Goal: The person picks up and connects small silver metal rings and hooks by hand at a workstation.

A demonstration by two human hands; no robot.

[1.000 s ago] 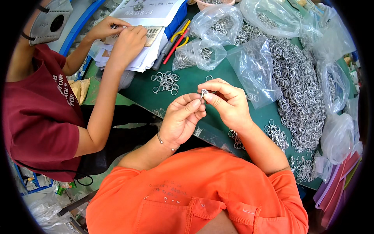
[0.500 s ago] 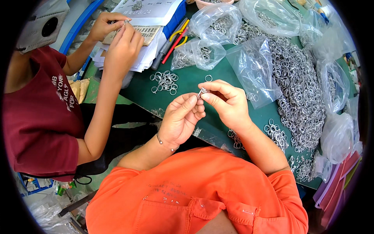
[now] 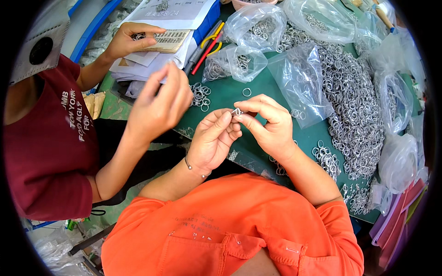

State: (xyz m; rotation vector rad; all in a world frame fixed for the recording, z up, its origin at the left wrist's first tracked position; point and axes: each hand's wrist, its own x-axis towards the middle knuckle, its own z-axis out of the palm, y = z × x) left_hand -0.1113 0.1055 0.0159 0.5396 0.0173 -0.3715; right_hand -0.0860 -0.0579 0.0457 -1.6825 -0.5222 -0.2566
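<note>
Above the green table, my left hand (image 3: 213,138) and my right hand (image 3: 270,126) meet, fingertips pinched on a small silvery metal ring (image 3: 236,112). The ring is partly covered by my fingers. Just beyond my hands a single loose ring (image 3: 247,92) lies on the table. A small group of rings (image 3: 200,95) is to the left, partly behind a co-worker's hand. Beside my right forearm sits another small pile of rings (image 3: 326,158).
A large heap of metal rings (image 3: 352,115) covers the table's right side, with clear plastic bags (image 3: 299,78) around it. At the far left-centre are yellow-handled pliers (image 3: 212,40) and a paper stack (image 3: 175,18). A co-worker's hand (image 3: 161,106) reaches close on my left.
The ring between my fingertips has turned slightly; my hands have hardly moved. The co-worker's right hand has left their other hand and swung toward the small ring group.
</note>
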